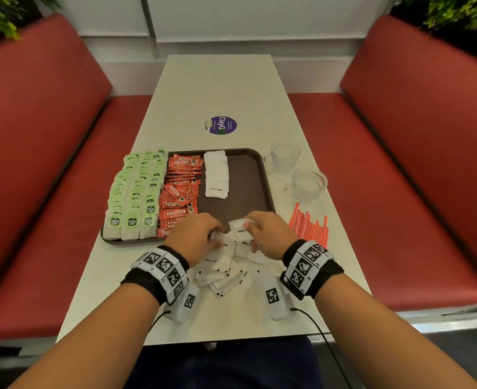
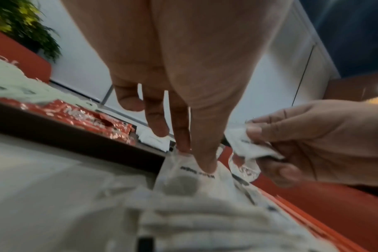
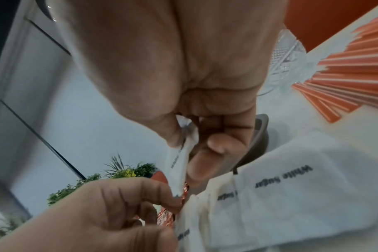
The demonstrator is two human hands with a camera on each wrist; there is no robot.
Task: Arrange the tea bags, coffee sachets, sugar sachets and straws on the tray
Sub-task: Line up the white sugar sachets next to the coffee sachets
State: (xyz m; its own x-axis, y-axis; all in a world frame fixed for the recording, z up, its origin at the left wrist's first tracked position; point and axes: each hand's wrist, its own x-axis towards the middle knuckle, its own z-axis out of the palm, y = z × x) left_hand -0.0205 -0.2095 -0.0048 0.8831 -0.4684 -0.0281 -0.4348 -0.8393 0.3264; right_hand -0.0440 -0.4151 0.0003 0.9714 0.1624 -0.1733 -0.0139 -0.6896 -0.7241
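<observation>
Tea bags [image 1: 132, 192], coffee sachets [image 1: 179, 189] and some sugar sachets [image 1: 216, 174] are laid on the tray [image 1: 255, 181], while loose sugar sachets [image 1: 226, 272] are pinched by both hands, left [image 1: 196, 237] and right [image 1: 268, 234], and straws [image 1: 310, 224] are left on the bench [image 1: 217, 88].

Straws [image 1: 310, 227] right of tray [image 1: 248, 178].

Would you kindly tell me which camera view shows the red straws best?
The head view: the whole bundle of straws lies on the table, right of the tray, beside the right hand. The right wrist view shows only part of them, fanned and blurred; the left wrist view shows none clearly.
</observation>
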